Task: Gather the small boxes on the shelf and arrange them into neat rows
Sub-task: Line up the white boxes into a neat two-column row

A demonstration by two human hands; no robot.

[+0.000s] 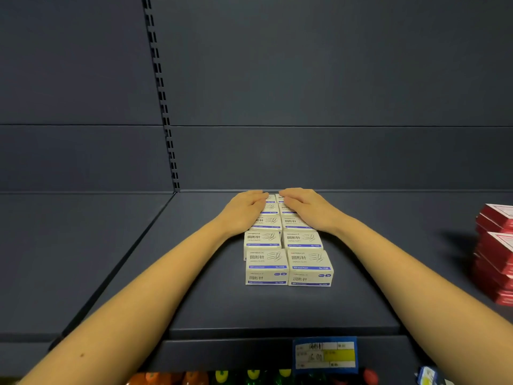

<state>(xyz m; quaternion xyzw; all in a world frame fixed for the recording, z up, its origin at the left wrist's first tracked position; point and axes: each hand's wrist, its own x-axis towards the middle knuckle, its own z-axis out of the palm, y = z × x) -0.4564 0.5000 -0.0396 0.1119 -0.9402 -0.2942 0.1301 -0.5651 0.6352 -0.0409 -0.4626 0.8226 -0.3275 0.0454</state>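
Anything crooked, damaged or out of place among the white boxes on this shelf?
Nothing damaged or spilled. The white boxes form two close columns, the far ones under the left hand and right hand; only the front right box looks slightly skewed.

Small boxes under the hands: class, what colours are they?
The small boxes are cream with blue bands; head view.

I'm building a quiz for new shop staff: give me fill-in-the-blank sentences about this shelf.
1. The white boxes stand in ___ columns, front to back.
2. The left hand and right hand rest on the boxes at the ___ of the shelf.
3. The stack at the right is ___ in colour.
4. The price label hangs on the shelf's ___ edge.
Missing words: two; back; red; front.
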